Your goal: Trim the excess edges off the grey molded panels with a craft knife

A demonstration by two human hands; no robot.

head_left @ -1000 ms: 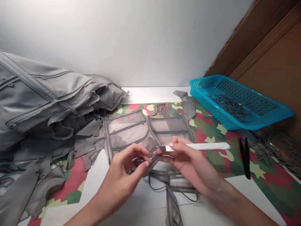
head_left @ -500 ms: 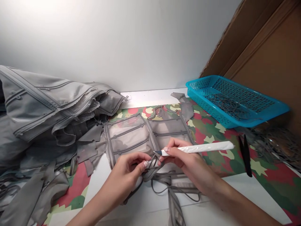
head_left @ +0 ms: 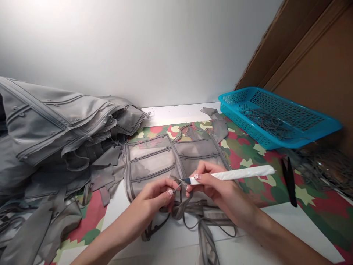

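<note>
A craft knife with a white-wrapped handle and dark collar lies in my right hand, its tip pointing left. My left hand is closed, pinching a grey rubber strip between thumb and forefinger. The blade tip is at the strip, close to my left fingertips; whether it touches cannot be made out. Right fingers also seem to touch the strip. Beneath and behind both hands is a grey molded rubber sheet with raised ridges. Loose strips hang toward me over white paper.
Layered grey molded sheets are heaped at left, with cut scraps beside them. A blue basket holding thin grey strips stands at right. Black tweezers lie on the camouflage-patterned cloth. More strips pile up at far right.
My left hand has shifted slightly down, and the strip between my hands has turned and hangs differently. The knife stays in my right hand, nearly in the same place.
</note>
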